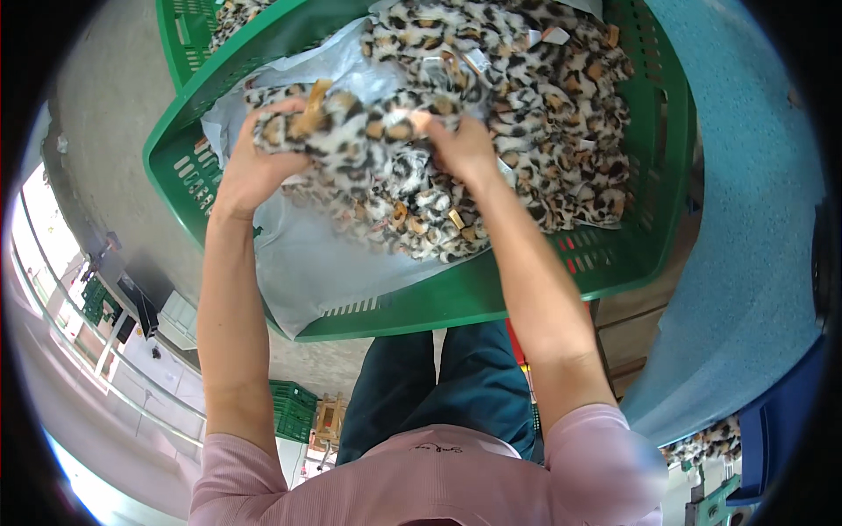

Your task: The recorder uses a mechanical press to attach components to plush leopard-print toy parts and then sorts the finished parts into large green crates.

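Note:
A leopard-print plush piece (pixel 342 131) in white, black and tan is stretched between my two hands, slightly blurred. My left hand (pixel 250 171) grips its left end, thumb below and fingers above, beside a tan strip (pixel 314 103). At its right end my right hand (pixel 460 147) is closed, with the fingertips partly buried in the fur. Both hands are over a green plastic crate (pixel 412 317) heaped with similar plush pieces (pixel 561 114), several bearing small white or tan tags. A whitish plastic sheet (pixel 333 263) lines the crate.
Another green crate (pixel 180 44) with more plush stands at the far left. A large blue speckled surface (pixel 754 175) borders the right side. Behind at lower left are a stacked green crate (pixel 293 410) and a wooden stool (pixel 329 419). A blue bin (pixel 781 430) sits lower right.

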A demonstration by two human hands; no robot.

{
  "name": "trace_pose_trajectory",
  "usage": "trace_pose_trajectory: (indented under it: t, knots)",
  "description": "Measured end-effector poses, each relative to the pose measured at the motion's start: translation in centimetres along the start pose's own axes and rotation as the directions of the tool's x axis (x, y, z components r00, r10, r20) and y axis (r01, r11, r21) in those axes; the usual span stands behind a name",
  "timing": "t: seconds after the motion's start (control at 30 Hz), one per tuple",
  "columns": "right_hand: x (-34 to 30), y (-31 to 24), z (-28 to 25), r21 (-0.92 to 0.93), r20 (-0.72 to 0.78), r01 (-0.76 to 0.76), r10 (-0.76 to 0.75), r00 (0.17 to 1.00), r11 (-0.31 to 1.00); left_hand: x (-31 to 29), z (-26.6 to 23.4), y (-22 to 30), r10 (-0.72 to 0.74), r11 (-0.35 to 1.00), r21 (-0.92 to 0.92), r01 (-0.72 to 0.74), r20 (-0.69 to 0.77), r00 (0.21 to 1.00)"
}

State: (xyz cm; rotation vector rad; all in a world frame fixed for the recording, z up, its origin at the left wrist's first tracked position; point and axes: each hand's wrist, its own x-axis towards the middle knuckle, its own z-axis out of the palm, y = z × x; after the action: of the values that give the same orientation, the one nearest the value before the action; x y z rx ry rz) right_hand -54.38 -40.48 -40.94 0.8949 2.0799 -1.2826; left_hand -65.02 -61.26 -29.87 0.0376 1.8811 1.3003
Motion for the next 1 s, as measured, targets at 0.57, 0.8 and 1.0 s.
trace_pose_trajectory:
  t: [0.57, 0.8, 1.0]
  knots:
    - [-9.9, 0.9, 14.2, 0.390, 0.220, -0.143, 0.059, 0.974, 0.910, -0.8, 2.9, 5.8, -0.443, 0.788, 0.507, 0.350, 0.071, 0.894]
    - [-8.8, 6.9, -0.4, 0.035, 0.093, -0.120, 0.116, 0.989, 0.992, 3.4, 10.0, 0.4, -0.260, 0.911, 0.399, 0.100, 0.370, 0.892]
    - [-8.4, 7.3, -2.0, 0.031, 0.087, -0.302, 0.299, 0.950, 0.953, 8.0, 14.9, -0.9, -0.058, 0.626, 0.752, -0.206, 0.309, 0.949]
